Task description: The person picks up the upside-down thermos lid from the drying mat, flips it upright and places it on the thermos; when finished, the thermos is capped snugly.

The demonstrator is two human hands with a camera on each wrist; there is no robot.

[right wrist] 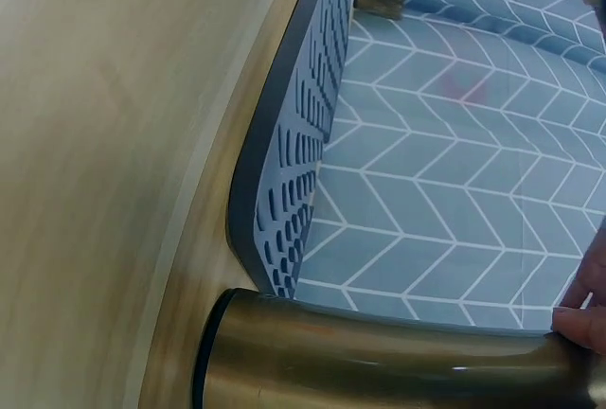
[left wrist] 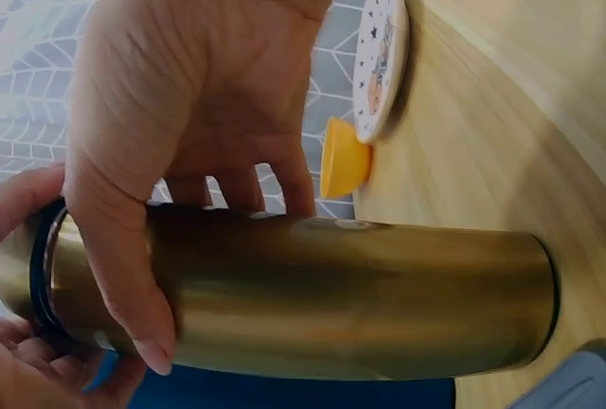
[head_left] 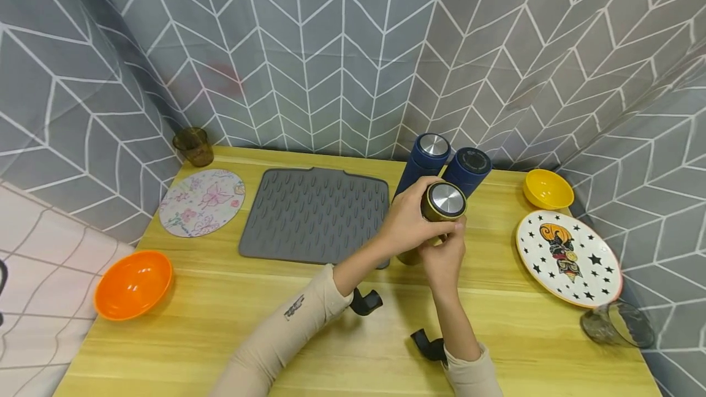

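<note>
Both hands [head_left: 427, 231] around one gold flask [head_left: 441, 204], beside two blue flasks [head_left: 447, 164].

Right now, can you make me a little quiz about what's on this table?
1. True or false: both hands hold the gold flask.
2. Which bowl sits beside the star plate? A) yellow bowl B) orange bowl C) a green bowl
3. Fill in: behind the gold flask stand two ____ flasks.

Key:
1. True: the left hand wraps its body, and the right hand grips it from below.
2. A
3. Blue
</note>
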